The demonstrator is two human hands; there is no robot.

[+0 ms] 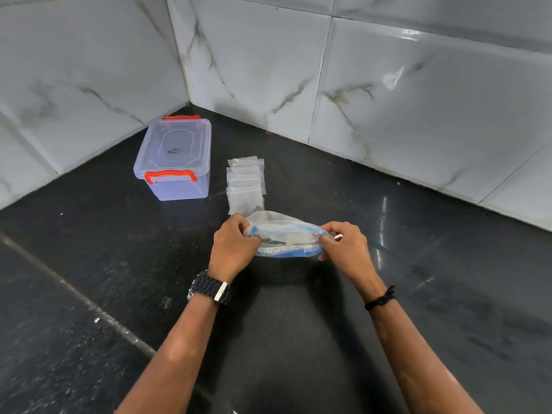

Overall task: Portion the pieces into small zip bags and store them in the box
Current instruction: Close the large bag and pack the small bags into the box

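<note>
Both hands pinch the big bag (285,239) over the dark counter (388,294), left hand (234,245) and right hand (343,242) at opposite ends, small bags (245,183) just behind, shut box (174,159) further left.

Box (176,162) sits on the desk (388,264) at rear left, near the wall corner, lid on. Stack of small zip bags (245,183) lies just right of it. Large bag (286,237) held in front of the stack, between left hand (233,249) and right hand (346,243).
</note>
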